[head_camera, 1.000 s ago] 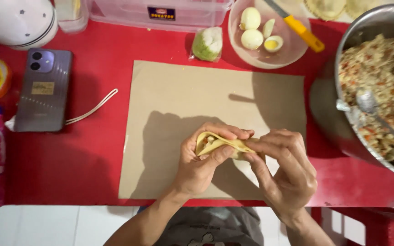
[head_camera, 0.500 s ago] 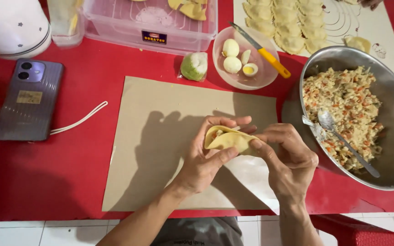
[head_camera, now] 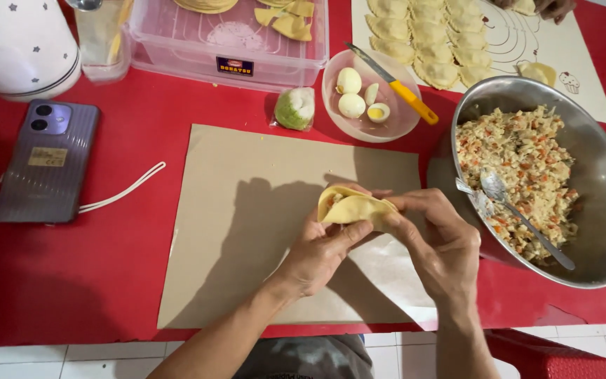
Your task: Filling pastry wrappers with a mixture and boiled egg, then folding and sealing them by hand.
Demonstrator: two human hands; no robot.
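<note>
Both hands closed on one folded dough pastry [head_camera: 351, 208], held above the tan paper sheet [head_camera: 261, 224], roughly frame centre. Left hand [head_camera: 320, 249] cups it from 7 o'clock, thumb lying along the lower edge. Right hand [head_camera: 438, 242] pinches the 3 o'clock end; fingertips hide that tip.

Pastry long axis runs about 9-to-3, slightly dipping toward 4. Curved fold faces 12 o'clock, rounded end points to 9. Pale yellow, smooth, soft, half-moon shape.

Around it:
- 2–3 o'clock: steel bowl [head_camera: 601, 175], shiny, round, with chunky rice-like filling [head_camera: 520, 161] flecked orange; metal spoon [head_camera: 520, 217] lying in it.
- 12 o'clock: translucent pink bowl [head_camera: 401, 123] of halved boiled eggs [head_camera: 351, 105], yellow-handled knife [head_camera: 394, 83] across the rim.
- 1 o'clock: mat with rows of finished crimped pastries [head_camera: 429, 42].
- 11 o'clock: clear plastic box [head_camera: 177, 49].
- 9 o'clock: phone [head_camera: 47, 161], face down on the red table [head_camera: 71, 281].
</note>
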